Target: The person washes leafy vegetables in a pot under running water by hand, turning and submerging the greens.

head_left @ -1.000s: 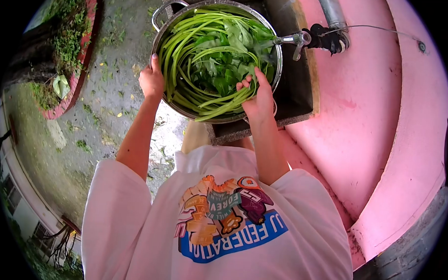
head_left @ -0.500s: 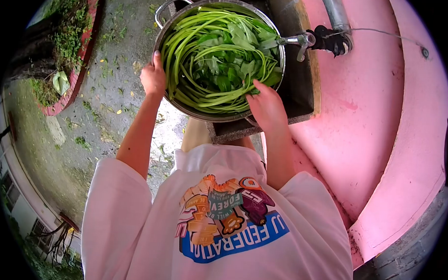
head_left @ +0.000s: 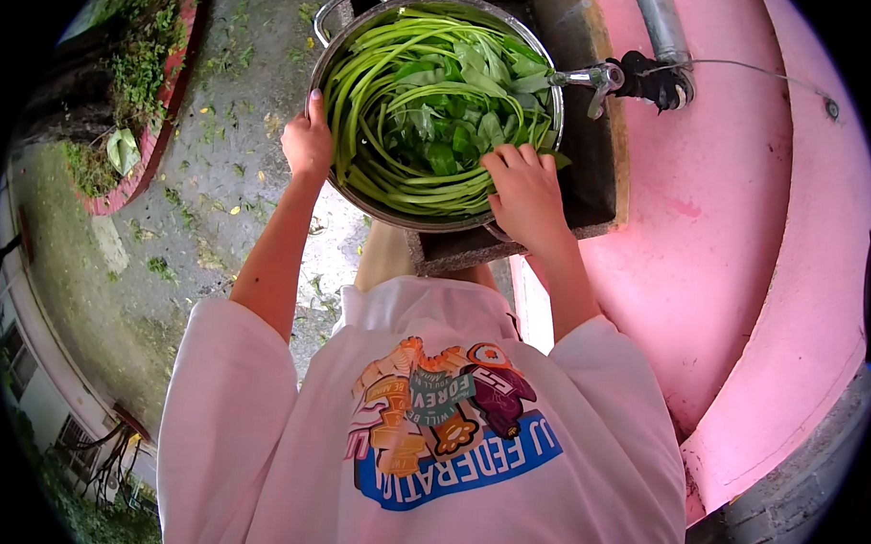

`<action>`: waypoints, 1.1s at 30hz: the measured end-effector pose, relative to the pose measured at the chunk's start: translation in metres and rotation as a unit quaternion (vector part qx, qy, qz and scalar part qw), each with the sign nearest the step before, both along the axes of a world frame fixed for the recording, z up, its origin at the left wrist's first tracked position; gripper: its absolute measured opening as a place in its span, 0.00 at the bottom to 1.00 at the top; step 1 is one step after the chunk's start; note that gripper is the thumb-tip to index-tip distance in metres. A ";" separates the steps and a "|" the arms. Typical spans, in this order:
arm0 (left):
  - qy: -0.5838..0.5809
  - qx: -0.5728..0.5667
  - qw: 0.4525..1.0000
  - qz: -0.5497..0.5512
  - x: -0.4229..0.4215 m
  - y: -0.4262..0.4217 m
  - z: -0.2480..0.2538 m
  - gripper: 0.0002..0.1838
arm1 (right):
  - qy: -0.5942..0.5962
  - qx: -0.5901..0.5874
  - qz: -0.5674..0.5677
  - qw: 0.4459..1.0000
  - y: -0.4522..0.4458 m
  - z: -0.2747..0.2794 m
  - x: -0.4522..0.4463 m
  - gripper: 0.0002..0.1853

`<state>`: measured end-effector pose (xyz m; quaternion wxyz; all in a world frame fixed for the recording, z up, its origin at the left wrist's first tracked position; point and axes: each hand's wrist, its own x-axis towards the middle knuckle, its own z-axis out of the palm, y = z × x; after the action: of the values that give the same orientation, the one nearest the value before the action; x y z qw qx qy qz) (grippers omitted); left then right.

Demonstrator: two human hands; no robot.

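The long-stemmed greens (head_left: 441, 119) lie coiled inside the metal pot (head_left: 558, 113), stems looped round the sides and leaves bunched toward the middle and far right; one leaf pokes out over the near right rim; the pot overlaps the near left part of the concrete sink (head_left: 595, 148), its left side jutting past the sink, though what bears its weight underneath is hidden; the left hand (head_left: 308, 145) grips the left rim, thumb laid along the top edge, the other fingers mostly out of sight; the right hand (head_left: 528, 189) rests palm down on the greens at the near right rim, fingers bent over stems and leaves; whether they pinch any or merely press, I cannot tell; the step in hand looks like turning or tucking the greens under the tap (head_left: 596, 78), whose spout reaches the right rim; whether water runs is unclear; the next move, I judge, calls for a firm left grip and a gentle right hand that gathers the overhanging leaf inward, clear of the spout; beyond stand the pipe (head_left: 660, 35) and the pink wall (head_left: 693, 166); wet, leaf-strewn ground (head_left: 199, 177) spreads on the left
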<state>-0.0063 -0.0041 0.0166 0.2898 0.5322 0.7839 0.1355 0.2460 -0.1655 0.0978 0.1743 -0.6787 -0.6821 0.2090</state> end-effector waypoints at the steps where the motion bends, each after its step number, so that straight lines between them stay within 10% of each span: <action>1: 0.000 0.000 1.000 0.000 0.000 0.001 0.001 0.39 | -0.063 -0.019 0.016 0.998 0.001 -0.007 0.000 0.11; 28: 0.018 -0.016 1.000 -0.015 -0.004 -0.001 -0.002 0.37 | -0.006 -0.123 0.049 0.991 0.010 -0.001 -0.015 0.12; 33: 0.010 -0.016 1.000 -0.007 -0.002 0.001 -0.001 0.37 | -0.054 0.019 0.067 0.996 0.031 -0.016 -0.034 0.05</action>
<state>-0.0088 -0.0034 0.0161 0.2912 0.5341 0.7852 0.1156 0.2125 -0.1347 0.0814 0.1357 -0.6380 -0.7386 0.1703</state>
